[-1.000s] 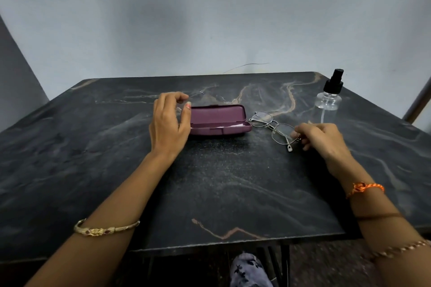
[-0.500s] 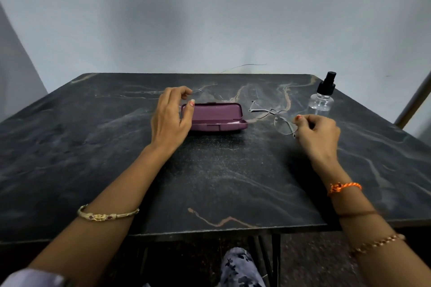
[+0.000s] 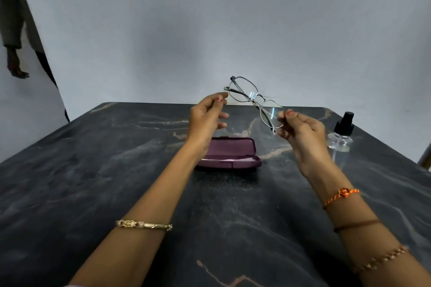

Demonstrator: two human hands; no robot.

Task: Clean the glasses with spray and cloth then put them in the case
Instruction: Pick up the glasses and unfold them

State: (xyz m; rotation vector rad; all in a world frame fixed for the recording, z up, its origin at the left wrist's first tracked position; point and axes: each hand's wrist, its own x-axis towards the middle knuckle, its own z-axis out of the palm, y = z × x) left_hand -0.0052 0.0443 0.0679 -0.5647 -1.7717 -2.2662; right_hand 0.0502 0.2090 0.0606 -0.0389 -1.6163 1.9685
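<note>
Thin metal-framed glasses hang in the air above the table, folded arms behind the lenses. My right hand pinches the rim of the nearer lens. My left hand is raised just left of the glasses, fingers spread, its fingertips close to the far hinge but apart from it. Below them a purple glasses case lies open on the table, with a pale cloth showing along its front edge. A clear spray bottle with a black nozzle stands to the right, behind my right wrist.
The dark marble table stands against a plain grey wall. Another person's hanging hand shows at the far left edge. A pale rod slants past the table's right side.
My right hand has lifted the glasses off the table into the air. My left hand left the case and rose beside the glasses. The camera tilted up.
</note>
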